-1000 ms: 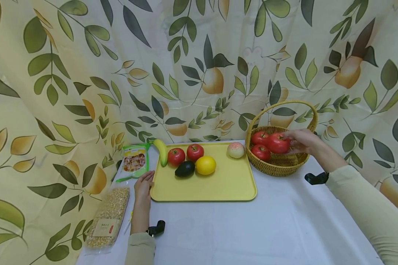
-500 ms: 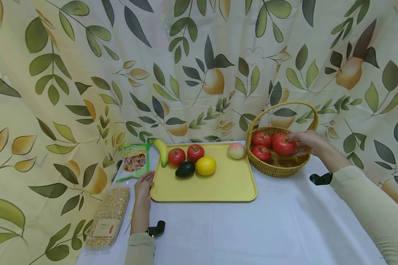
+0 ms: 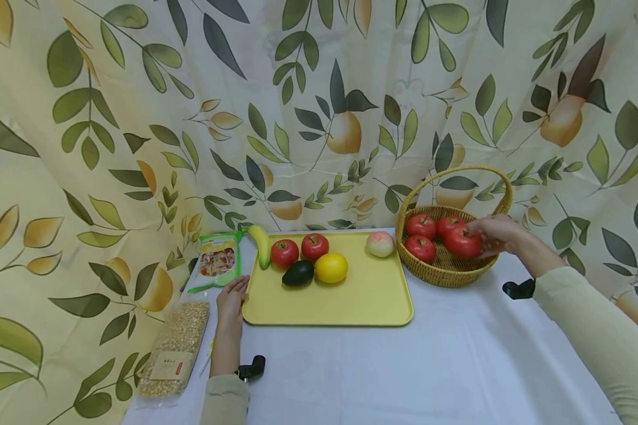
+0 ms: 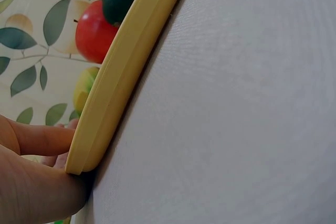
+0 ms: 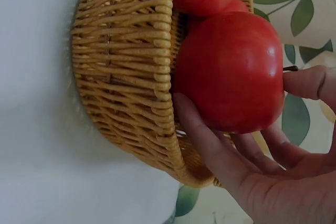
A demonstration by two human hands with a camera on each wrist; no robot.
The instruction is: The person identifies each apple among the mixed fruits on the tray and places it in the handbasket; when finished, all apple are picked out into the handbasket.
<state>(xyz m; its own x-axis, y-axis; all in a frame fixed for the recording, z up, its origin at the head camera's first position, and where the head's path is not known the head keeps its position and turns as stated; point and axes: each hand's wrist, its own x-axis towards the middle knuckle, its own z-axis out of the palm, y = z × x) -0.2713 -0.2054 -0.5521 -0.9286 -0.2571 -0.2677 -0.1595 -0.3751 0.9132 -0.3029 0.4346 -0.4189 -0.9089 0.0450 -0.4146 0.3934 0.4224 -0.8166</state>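
A yellow tray lies on the table with a banana, two red apples, an avocado, a lemon and a peach on it. My left hand holds the tray's left edge; in the left wrist view the rim sits between thumb and fingers. With my right hand I grip a red apple, thumb near its stem and fingers underneath, at the wicker basket's rim. Several other apples sit in the basket's left part.
Left of the tray lie a green-edged food packet and a clear bag of grains. The basket's tall handle arches over the apples. A leaf-patterned curtain hangs directly behind the tray and basket.
My right hand has moved the apple rightward and slightly toward me within the basket. Another apple behind it now shows. The left hand and tray stay put.
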